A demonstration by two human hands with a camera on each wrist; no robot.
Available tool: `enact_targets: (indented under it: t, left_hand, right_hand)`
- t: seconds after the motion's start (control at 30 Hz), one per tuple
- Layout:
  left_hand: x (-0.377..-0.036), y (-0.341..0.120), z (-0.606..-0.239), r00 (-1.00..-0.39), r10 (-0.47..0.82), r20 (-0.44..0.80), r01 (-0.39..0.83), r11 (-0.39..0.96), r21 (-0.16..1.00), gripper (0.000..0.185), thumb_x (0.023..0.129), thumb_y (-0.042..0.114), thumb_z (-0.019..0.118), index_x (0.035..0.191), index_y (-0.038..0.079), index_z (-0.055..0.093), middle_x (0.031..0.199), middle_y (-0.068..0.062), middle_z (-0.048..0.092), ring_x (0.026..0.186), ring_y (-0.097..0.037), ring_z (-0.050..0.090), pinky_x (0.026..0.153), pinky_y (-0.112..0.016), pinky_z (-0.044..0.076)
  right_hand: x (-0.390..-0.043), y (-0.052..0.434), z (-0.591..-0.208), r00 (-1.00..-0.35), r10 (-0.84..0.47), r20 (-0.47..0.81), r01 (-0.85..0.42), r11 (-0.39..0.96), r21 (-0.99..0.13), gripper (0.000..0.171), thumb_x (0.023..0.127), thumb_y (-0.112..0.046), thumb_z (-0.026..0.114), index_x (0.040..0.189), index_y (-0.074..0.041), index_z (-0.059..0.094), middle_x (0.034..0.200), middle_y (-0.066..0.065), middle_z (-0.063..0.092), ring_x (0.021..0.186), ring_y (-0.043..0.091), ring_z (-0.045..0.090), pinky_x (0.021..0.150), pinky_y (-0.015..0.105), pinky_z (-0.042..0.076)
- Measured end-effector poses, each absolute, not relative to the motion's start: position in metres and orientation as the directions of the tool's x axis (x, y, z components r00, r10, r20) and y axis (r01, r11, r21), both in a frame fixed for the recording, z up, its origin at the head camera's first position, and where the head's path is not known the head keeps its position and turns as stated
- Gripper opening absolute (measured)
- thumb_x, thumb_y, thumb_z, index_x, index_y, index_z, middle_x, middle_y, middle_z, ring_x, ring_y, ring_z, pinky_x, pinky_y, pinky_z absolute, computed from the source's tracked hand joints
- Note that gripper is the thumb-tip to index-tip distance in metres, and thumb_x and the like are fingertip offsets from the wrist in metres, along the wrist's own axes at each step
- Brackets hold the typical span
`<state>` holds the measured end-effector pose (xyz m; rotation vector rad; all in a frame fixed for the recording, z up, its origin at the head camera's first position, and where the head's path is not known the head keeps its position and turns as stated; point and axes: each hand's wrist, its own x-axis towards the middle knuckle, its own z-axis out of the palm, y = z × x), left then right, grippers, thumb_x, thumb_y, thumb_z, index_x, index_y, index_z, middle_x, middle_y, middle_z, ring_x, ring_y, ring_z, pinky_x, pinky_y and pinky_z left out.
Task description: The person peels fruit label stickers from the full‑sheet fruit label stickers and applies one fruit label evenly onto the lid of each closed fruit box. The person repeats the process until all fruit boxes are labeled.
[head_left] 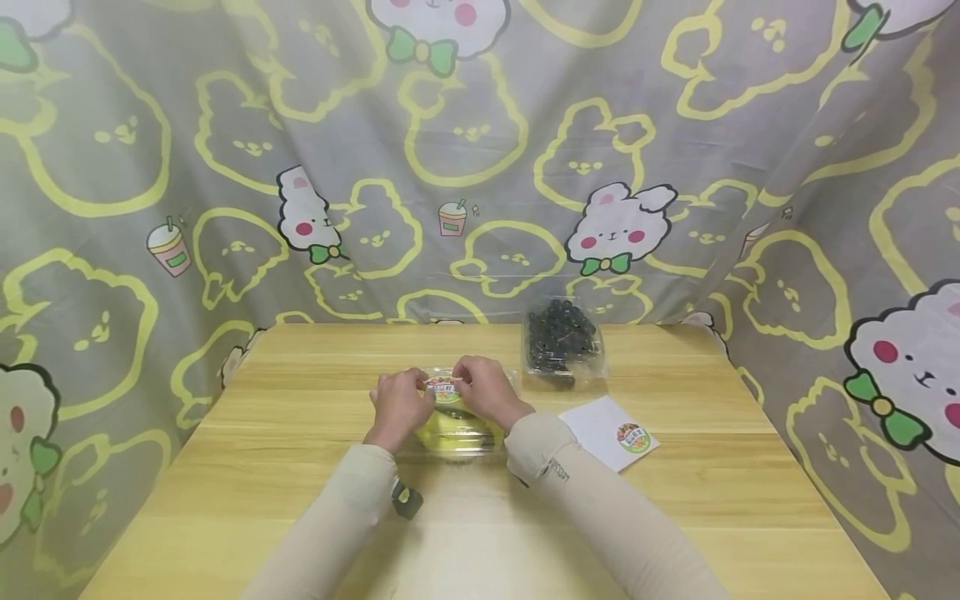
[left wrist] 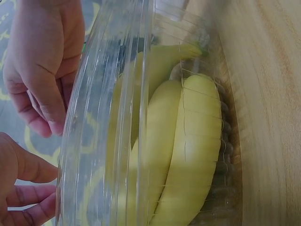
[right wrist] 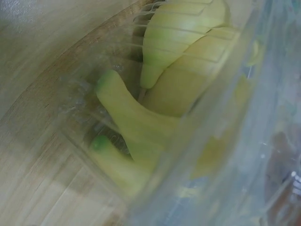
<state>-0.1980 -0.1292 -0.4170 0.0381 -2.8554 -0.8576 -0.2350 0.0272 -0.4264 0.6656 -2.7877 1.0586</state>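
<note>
A clear plastic box (head_left: 465,448) with yellow bananas (left wrist: 197,141) inside lies in the middle of the table. Over its lid, a round colourful sticker (head_left: 444,390) shows between the two hands. My left hand (head_left: 401,407) pinches the sticker's left edge, while my right hand (head_left: 487,390) pinches its right edge. In the left wrist view, both hands appear beyond the ribbed lid, with the left fingertips partly hidden behind the plastic. The right wrist view is blurred and shows banana tips (right wrist: 113,89) through the box wall.
Behind and to the right stands a clear box of dark grapes (head_left: 562,337). A white sheet (head_left: 596,429) bearing another round sticker (head_left: 633,437) lies right of the banana box. A small black device (head_left: 407,500) sits by the left wrist. Patterned curtains (head_left: 487,167) surround the wooden table (head_left: 285,400).
</note>
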Motion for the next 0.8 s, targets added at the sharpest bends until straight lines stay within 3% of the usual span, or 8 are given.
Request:
enact_targets:
  t: [0.3,0.47,0.63,0.8]
  left_hand:
    - [-0.196,-0.130,-0.418,-0.987,-0.065,0.146,0.032,0.813,0.581,0.025,0.086,0.017,0.067,0.107,0.004,0.069,0.095,-0.009,0.069,0.094,-0.031,0.053,0.084,-0.046,0.035]
    - [-0.195,-0.134,-0.418,-0.984,-0.057,0.171,0.061,0.787,0.615,0.013,0.089,0.018,0.067,0.093,0.006,0.070,0.082,-0.004,0.066,0.088,-0.030,0.056,0.090,-0.049,0.035]
    - [-0.192,-0.141,-0.417,-0.972,-0.076,0.222,0.092,0.746,0.660,0.017,0.091,0.020,0.066,0.080,0.008,0.067,0.074,-0.002,0.064,0.072,-0.023,0.056,0.081,-0.046,0.043]
    - [-0.189,-0.148,-0.419,-0.955,-0.122,0.270,0.113,0.693,0.712,0.018,0.092,0.019,0.064,0.081,0.005,0.067,0.078,-0.007,0.064,0.068,-0.022,0.054,0.069,-0.039,0.047]
  right_hand:
    - [-0.236,0.035,-0.426,-0.898,-0.362,0.251,-0.436,0.651,-0.621,0.006,0.090,-0.010,0.067,0.095,-0.008,0.066,0.089,0.004,0.069,0.082,0.016,0.063,0.076,0.029,0.054]
    - [-0.234,0.043,-0.426,-0.890,-0.346,0.297,-0.454,0.624,-0.636,0.004,0.090,-0.011,0.067,0.092,-0.008,0.065,0.086,0.002,0.068,0.078,0.015,0.063,0.073,0.030,0.054]
    - [-0.232,0.054,-0.423,-0.914,-0.291,0.281,-0.404,0.615,-0.677,0.009,0.094,-0.013,0.061,0.100,-0.008,0.067,0.091,0.001,0.068,0.083,0.015,0.062,0.074,0.031,0.054]
    - [-0.228,0.066,-0.420,-0.934,-0.218,0.284,-0.357,0.535,-0.766,0.018,0.096,-0.012,0.057,0.111,-0.004,0.063,0.100,0.007,0.067,0.091,0.022,0.063,0.079,0.037,0.054]
